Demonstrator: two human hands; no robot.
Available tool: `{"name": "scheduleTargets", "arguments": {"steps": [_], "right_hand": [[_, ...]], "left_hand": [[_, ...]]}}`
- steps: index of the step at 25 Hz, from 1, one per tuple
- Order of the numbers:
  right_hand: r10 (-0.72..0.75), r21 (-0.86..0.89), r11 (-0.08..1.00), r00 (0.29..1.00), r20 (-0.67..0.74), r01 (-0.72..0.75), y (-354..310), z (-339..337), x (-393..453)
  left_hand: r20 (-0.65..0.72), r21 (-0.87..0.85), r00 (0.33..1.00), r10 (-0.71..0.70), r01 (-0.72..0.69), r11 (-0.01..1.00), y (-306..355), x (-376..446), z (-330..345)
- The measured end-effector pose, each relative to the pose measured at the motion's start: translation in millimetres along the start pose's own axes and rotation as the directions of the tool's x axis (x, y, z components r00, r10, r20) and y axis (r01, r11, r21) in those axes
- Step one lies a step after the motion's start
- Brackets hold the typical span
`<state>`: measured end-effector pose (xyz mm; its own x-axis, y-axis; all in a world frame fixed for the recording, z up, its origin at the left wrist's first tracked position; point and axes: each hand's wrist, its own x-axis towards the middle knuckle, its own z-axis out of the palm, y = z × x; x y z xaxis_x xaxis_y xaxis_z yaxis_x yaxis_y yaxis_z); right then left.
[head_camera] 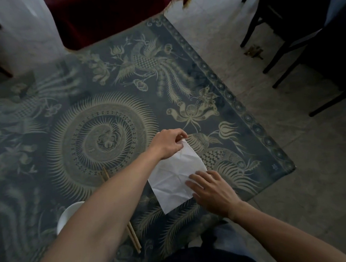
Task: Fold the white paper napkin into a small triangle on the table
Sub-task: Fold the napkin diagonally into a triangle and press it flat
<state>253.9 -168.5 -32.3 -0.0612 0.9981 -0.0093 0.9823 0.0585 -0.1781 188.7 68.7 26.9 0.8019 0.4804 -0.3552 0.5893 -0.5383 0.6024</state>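
Head view: white bowl (69, 215) and chopsticks (134, 237) near desk (215, 71) front edge. Right hand (213, 191) flat, fingers spread, pressing napkin (176, 176). Left hand (168, 143) pinching its raised far corner. Open desk beyond.

Both forearms are bare and reach forward from the bottom edge of the view. The left arm (104, 212) stretches long and straight, crossing toward the right, its wrist slightly bent. The left hand (168, 143) is curled, thumb and fingertips (181, 137) drawn together in a pinch on the far corner of the napkin (175, 177). The right arm (279, 233) comes in at an angle from the lower right. The right hand (212, 191) lies palm down, its 4 fingers (193, 185) spread and flat, pressing on the napkin's near right edge
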Motion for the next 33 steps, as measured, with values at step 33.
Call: {"name": "scheduleTargets", "arguments": {"steps": [33], "right_hand": [[-0.091, -0.04, 0.996, 0.982, -0.163, 0.086, -41, 27, -31]], "left_hand": [[-0.186, 0.184, 0.957, 0.222, -0.188, 0.965, -41, -164, 62]]}}
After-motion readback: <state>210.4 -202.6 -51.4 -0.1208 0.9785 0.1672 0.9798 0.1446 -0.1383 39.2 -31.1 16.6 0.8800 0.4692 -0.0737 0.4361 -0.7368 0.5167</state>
